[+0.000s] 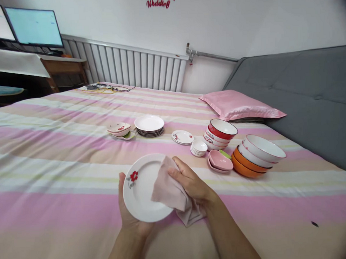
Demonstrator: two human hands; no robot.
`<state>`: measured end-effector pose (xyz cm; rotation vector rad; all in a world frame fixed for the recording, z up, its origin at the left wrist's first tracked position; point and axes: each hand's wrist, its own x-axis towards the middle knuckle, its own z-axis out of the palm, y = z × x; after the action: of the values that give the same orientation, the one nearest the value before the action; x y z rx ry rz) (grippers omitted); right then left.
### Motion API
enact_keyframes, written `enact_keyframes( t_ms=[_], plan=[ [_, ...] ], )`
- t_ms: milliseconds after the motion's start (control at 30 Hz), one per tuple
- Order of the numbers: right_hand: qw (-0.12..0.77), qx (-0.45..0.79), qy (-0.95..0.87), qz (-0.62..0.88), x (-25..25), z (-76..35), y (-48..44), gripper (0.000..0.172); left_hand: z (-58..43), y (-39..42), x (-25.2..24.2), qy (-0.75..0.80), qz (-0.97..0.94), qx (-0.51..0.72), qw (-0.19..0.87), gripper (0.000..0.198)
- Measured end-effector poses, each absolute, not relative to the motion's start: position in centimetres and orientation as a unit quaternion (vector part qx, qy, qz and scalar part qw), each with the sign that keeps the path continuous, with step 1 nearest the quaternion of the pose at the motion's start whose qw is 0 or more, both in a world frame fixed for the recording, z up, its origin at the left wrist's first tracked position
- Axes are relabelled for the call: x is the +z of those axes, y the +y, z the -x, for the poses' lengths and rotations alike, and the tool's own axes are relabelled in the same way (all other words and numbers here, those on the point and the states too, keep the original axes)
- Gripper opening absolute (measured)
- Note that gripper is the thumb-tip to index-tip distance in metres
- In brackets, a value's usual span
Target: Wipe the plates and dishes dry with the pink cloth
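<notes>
A white plate with a red flower on its rim is tilted toward me, held above the bed. My left hand supports it from the left and below, thumb along the edge and the other fingers hidden behind. My right hand grips a pale pink cloth, which lies over the plate's right side and hangs down past its rim. Beyond the plate is a small pair of flowered plates, with a stack of white plates to their left.
Small white dishes, red-and-white bowls, pink dishes and a stack of orange and white bowls stand to the right. Leaf-trimmed dishes sit at the left. A pink pillow and cables lie farther back on the striped bedsheet.
</notes>
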<state>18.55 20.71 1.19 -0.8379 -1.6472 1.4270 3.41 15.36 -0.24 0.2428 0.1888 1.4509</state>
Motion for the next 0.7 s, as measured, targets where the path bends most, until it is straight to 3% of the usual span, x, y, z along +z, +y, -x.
enact_keyframes(
  t_ms=[133,233,400,500,633,700],
  plan=[
    [0.39,0.525,-0.663,0.364,1.1,-18.4,20.6,0.023,-3.1,15.3,-1.3,-0.02,-0.147,0.607,0.781,0.066],
    [0.402,0.51,-0.638,0.414,1.0,-18.5,20.7,0.025,-3.1,15.4,-1.5,-0.006,-0.11,0.613,0.782,0.065],
    [0.402,0.645,-0.499,0.417,1.4,-19.9,21.2,0.032,-2.6,15.7,-1.3,0.055,-0.08,0.663,0.742,0.067],
    [0.445,0.648,-0.436,0.438,1.6,-21.5,22.1,0.034,-2.2,15.7,-1.1,0.089,-0.075,0.686,0.718,0.072],
    [0.604,0.435,-0.396,0.538,1.1,-23.9,23.6,0.027,-2.1,15.7,-0.3,0.132,-0.059,0.698,0.701,0.078],
    [0.619,0.289,-0.424,0.594,0.7,-24.2,23.9,0.023,-2.2,15.7,0.1,0.148,-0.048,0.7,0.697,0.077]
  ],
)
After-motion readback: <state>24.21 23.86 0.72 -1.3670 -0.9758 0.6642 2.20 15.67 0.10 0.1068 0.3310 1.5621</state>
